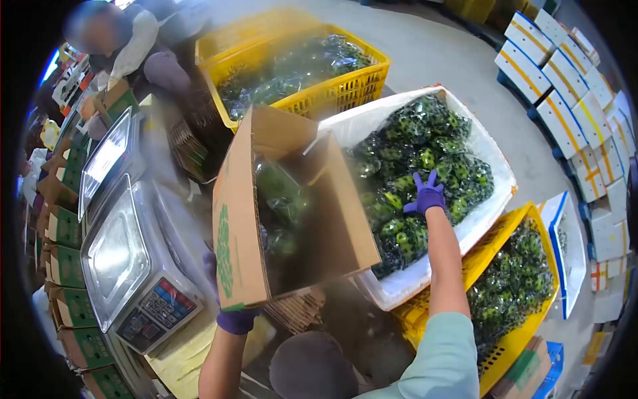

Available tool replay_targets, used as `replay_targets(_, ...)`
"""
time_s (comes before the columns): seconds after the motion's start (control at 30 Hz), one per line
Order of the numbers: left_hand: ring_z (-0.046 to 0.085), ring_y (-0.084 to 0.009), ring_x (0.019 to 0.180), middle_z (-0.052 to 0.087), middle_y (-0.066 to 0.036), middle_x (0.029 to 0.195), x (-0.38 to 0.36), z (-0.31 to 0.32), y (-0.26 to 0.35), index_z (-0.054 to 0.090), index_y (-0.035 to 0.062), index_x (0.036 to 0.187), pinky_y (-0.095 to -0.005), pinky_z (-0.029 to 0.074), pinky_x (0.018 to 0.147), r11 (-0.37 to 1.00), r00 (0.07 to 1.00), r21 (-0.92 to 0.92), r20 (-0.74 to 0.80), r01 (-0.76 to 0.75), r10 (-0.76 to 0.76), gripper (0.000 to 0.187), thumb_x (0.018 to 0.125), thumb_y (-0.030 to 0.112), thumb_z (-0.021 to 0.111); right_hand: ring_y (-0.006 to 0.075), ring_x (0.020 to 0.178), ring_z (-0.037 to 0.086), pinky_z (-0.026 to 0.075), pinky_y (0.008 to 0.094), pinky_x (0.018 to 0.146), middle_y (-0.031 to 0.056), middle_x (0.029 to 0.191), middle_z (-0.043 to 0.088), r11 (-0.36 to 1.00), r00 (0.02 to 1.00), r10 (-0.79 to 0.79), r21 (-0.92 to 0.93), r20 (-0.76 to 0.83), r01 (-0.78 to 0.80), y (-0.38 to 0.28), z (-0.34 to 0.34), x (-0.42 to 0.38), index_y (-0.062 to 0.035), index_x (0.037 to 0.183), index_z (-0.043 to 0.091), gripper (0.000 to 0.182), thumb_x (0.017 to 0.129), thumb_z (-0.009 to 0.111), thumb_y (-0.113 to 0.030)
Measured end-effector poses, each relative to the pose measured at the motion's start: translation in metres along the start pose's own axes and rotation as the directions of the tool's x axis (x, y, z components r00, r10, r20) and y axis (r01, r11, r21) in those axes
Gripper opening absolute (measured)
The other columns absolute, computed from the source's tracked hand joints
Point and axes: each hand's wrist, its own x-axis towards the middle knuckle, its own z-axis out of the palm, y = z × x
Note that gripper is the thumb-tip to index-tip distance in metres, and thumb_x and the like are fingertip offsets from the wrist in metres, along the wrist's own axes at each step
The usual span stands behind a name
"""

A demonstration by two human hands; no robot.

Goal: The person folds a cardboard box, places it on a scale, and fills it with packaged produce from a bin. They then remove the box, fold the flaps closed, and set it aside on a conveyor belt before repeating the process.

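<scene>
My left hand (234,320), in a purple glove, grips the near left side of an open cardboard box (242,219) with green print. The box is tilted, and clear plastic bags of green produce (276,193) lie inside it. My right hand (426,195), also gloved in purple, reaches over a white foam box (488,226) filled with bagged green produce (458,169). Its fingers are spread at the top of the bags, with nothing gripped in them.
Yellow crates of bagged produce stand at the back (362,83) and lower right (492,362). A scale (166,309) is at left, near a row of cardboard boxes (70,259). White boxes (565,86) are stacked at right. Another person (136,50) is at upper left.
</scene>
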Motion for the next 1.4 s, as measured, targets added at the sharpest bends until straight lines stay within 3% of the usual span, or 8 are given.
replay_targets(0.4, 0.058, -0.0287, 0.116, 0.055, -0.013, 0.134, -0.006, -0.001, 0.002, 0.045, 0.0087, 0.139, -0.046, 0.047, 0.099, 0.969, 0.963, -0.229, 0.269, 0.094, -0.029, 0.064, 0.091, 0.05, 0.052, 0.0357, 0.093, 0.065, 0.052, 0.0415, 0.08, 0.0196, 0.098, 0.065, 0.914, 0.897, -0.153, 0.287, -0.415, 0.288, 0.02, 0.01, 0.027, -0.0081, 0.099, 0.07, 0.027, 0.073, 0.068, -0.018)
replay_targets(0.8, 0.057, -0.0314, 0.117, 0.054, -0.013, 0.135, -0.026, -0.015, 0.009, 0.047, 0.0101, 0.138, -0.0479, 0.043, 0.103, 0.961, 0.969, -0.25, 0.238, 0.122, -0.061, 0.065, 0.088, 0.051, 0.056, 0.0169, 0.096, 0.063, 0.05, 0.0282, 0.087, 0.0057, 0.1, 0.067, -0.404, 0.601, -0.39, 0.716, -0.698, 0.57, 0.019, -0.209, -0.106, -0.001, 0.105, 0.066, 0.02, 0.089, 0.056, -0.008)
replay_targets(0.87, 0.057, -0.0319, 0.117, 0.054, -0.013, 0.135, -0.025, -0.014, 0.004, 0.047, 0.0092, 0.137, -0.0495, 0.044, 0.102, 0.976, 0.979, -0.196, 0.195, 0.096, -0.057, 0.066, 0.087, 0.052, 0.056, 0.0191, 0.098, 0.063, 0.051, 0.0303, 0.087, 0.0075, 0.101, 0.067, -0.631, 0.679, -0.453, 0.746, -0.578, 0.214, -0.003, -0.252, -0.155, -0.0025, 0.105, 0.064, 0.02, 0.09, 0.056, -0.012)
replay_targets(1.0, 0.057, -0.0332, 0.117, 0.053, -0.014, 0.136, -0.014, -0.008, -0.013, 0.045, 0.0088, 0.139, -0.0513, 0.044, 0.101, 0.973, 0.944, -0.206, 0.33, 0.103, -0.03, 0.068, 0.087, 0.053, 0.055, 0.0212, 0.104, 0.062, 0.05, 0.0331, 0.089, 0.0097, 0.107, 0.066, -0.674, 0.451, -0.643, 0.737, -0.619, 0.05, -0.059, -0.297, -0.273, -0.0032, 0.105, 0.063, 0.018, 0.092, 0.052, -0.01)
replay_targets(1.1, 0.054, -0.0331, 0.12, 0.051, -0.015, 0.138, -0.005, -0.012, -0.028, 0.044, 0.0084, 0.14, -0.0511, 0.043, 0.103, 0.786, 0.877, 0.44, 0.405, -0.434, 0.258, 0.068, 0.088, 0.051, 0.055, 0.0228, 0.101, 0.061, 0.046, 0.0321, 0.093, 0.0107, 0.104, 0.065, -0.232, -0.02, -0.728, 0.22, -0.685, 0.947, -0.101, -0.284, -0.287, 0.0006, 0.105, 0.062, 0.023, 0.088, 0.056, -0.014)
replay_targets(1.13, 0.054, -0.0332, 0.121, 0.051, -0.015, 0.138, -0.007, -0.006, -0.03, 0.043, 0.0081, 0.14, -0.0513, 0.042, 0.104, 0.83, 0.871, 0.371, 0.426, -0.417, 0.247, 0.068, 0.088, 0.049, 0.056, 0.0264, 0.106, 0.059, 0.043, 0.0337, 0.098, 0.0133, 0.108, 0.064, 0.253, 0.512, -0.755, 0.538, -0.409, 0.804, -0.116, -0.298, -0.368, 0.0025, 0.112, 0.059, 0.028, 0.088, 0.052, -0.009)
replay_targets(1.3, 0.051, -0.0336, 0.125, 0.048, -0.017, 0.141, -0.06, 0.014, -0.002, 0.038, 0.0063, 0.143, -0.052, 0.04, 0.106, 0.882, 0.837, -0.409, 0.546, 0.234, 0.032, 0.064, 0.09, 0.038, 0.058, 0.0303, 0.112, 0.054, 0.044, 0.0363, 0.096, 0.0181, 0.121, 0.058, 0.197, 0.202, -0.953, 0.045, -0.225, 0.979, -0.142, -0.284, -0.373, 0.0013, 0.124, 0.053, 0.036, 0.092, 0.054, -0.015)
replay_targets(1.4, 0.051, -0.0339, 0.125, 0.046, -0.018, 0.142, -0.11, 0.039, 0.035, 0.035, 0.0074, 0.145, -0.0533, 0.04, 0.106, 0.806, 0.751, -0.517, 0.644, 0.288, 0.145, 0.066, 0.09, 0.038, 0.057, 0.0259, 0.11, 0.057, 0.044, 0.0366, 0.096, 0.0156, 0.119, 0.058, 0.128, 0.216, -0.972, 0.554, -0.096, 0.823, -0.168, -0.325, -0.447, 0.0014, 0.127, 0.051, 0.044, 0.088, 0.061, -0.016)
